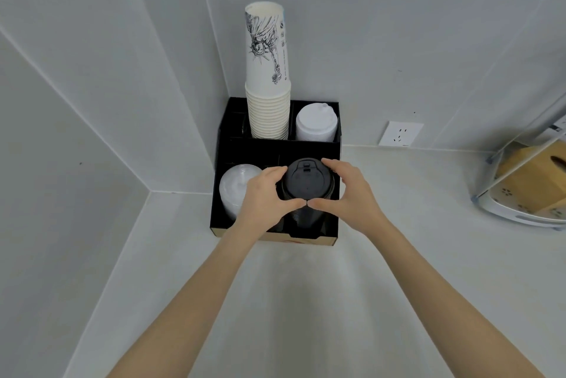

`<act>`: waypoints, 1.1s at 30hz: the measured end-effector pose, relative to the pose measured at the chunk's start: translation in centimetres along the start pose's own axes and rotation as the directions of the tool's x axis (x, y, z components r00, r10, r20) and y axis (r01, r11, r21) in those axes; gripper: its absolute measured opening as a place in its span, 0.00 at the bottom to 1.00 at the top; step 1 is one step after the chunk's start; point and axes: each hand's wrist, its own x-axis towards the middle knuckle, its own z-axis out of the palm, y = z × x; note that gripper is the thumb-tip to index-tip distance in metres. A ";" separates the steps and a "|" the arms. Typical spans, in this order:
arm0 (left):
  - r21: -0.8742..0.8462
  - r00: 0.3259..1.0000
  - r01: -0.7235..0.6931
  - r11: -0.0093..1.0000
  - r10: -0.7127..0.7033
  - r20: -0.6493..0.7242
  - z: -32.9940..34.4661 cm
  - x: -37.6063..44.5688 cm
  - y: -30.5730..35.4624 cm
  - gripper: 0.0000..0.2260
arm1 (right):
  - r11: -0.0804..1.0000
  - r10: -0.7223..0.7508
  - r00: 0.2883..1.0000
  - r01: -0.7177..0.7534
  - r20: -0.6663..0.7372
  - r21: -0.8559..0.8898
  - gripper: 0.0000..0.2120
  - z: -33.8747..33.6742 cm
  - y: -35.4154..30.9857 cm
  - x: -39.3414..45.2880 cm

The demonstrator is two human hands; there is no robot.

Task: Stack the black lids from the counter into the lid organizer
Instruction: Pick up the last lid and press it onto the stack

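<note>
A black lid organizer (275, 148) stands in the counter's corner. In its front right compartment sits a stack of black lids (306, 181). My left hand (265, 193) wraps the stack's left side and my right hand (346, 190) wraps its right side. Both thumbs meet at the front of the stack, and the fingers curl around the back. The lower lids of the stack show dimly below my thumbs.
Clear lids (234, 190) fill the front left compartment, white lids (315, 125) the back right, and a tall stack of paper cups (268, 86) the back middle. A wall socket (399, 133) and a clear-covered tray with a brown box (533, 181) lie to the right.
</note>
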 end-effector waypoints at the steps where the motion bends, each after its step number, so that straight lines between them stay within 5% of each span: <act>1: -0.002 1.000 0.007 1.000 -0.007 -0.001 0.0 0.2 -0.3 0.29 | 1.000 0.002 1.000 -0.002 0.001 -0.002 0.36 0.2 0.0 0.2; 27: -0.074 0.987 0.135 0.988 -0.128 0.094 1.3 1.4 -2.3 0.34 | 0.977 0.158 0.987 -0.161 0.034 0.140 0.37 1.1 2.0 0.5; 33: -0.144 0.977 0.167 0.975 -0.144 0.158 1.2 1.1 -1.8 0.28 | 0.963 0.199 0.979 -0.186 -0.051 0.193 0.19 1.5 1.2 1.0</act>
